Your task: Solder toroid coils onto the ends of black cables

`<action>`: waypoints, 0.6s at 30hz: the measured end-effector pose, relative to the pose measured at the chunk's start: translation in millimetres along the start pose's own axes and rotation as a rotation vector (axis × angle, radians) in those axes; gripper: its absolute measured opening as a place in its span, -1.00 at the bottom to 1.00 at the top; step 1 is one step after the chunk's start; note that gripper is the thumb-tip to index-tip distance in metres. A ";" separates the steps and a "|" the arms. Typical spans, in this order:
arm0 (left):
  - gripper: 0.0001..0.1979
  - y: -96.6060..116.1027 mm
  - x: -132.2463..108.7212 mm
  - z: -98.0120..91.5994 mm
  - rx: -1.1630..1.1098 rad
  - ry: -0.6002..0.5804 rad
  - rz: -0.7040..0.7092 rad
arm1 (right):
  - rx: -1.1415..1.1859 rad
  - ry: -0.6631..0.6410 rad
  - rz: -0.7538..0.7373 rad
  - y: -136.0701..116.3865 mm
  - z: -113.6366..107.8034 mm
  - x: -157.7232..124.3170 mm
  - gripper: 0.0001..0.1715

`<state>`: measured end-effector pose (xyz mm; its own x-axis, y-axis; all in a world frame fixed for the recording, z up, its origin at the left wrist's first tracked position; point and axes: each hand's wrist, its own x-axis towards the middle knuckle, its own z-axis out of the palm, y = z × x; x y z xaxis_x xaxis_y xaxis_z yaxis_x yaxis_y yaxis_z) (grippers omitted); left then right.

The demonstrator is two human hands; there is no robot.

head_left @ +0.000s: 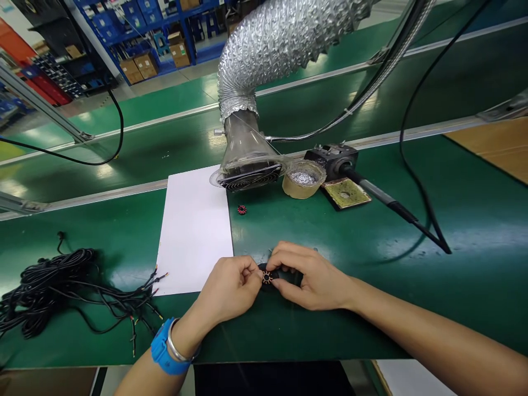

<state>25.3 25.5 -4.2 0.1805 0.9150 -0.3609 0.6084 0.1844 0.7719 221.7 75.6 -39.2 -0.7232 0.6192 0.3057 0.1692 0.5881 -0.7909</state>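
Observation:
My left hand [226, 289] and my right hand [309, 278] meet over the green bench mat [371, 308], their fingertips pinching a small black ring-shaped part with copper windings and radial teeth, probably a wound motor stator [267, 277]. A dark round piece sits under and behind it, partly hidden by my fingers. A second small stator with red markings [241, 209] lies on the mat beyond my hands. To the left of my left hand is a white sheet [193, 231], and a bundle of thin black wires with bared ends [53, 291] lies further left.
A soldering iron [383, 192] rests at the right, with its stand [332, 159], a brass-wool tip cleaner [304, 177] and a yellowish pad [345, 193]. A fume extractor hood [249, 176] with a silver duct [264, 55] hangs above the bench. Black cables cross the background.

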 end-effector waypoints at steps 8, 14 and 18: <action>-0.81 0.9 -1.2 -5.6 0.005 0.005 0.053 | -0.167 0.200 -0.105 -7.2 6.7 -6.4 -0.88; -0.82 4.9 -10.2 -3.7 0.048 0.010 0.067 | -0.605 0.206 -0.241 -17.6 12.4 -4.8 -0.79; -0.86 6.3 -22.2 4.7 0.159 0.084 0.137 | -0.758 0.175 -0.330 -21.4 12.9 -4.7 -0.69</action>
<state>28.7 4.6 6.2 0.2092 0.9554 -0.2086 0.6978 0.0036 0.7163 212.8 53.5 -30.5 -0.7110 0.3896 0.5855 0.4161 0.9042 -0.0963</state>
